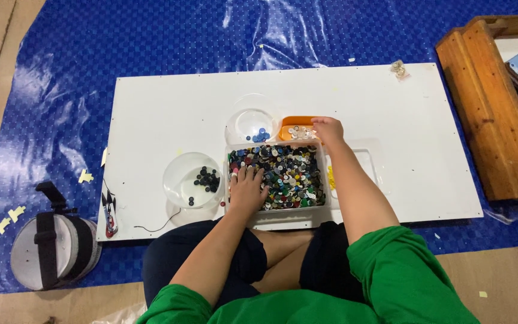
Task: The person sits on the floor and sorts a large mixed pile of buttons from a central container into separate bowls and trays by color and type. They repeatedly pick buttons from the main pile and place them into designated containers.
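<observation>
Main bin: clear rectangular plastic tub [326, 180], filled with mixed multicoloured buttons [286, 174]; sits at near edge of board, centre.
Orange dish: small orange plastic dish [292, 122], holds pale buttons; touching tub's far right corner.
Far bowl: clear round bowl [241, 123], few blue buttons.
Left bowl: clear round bowl [178, 180], cluster of black buttons; just beside tub.
</observation>
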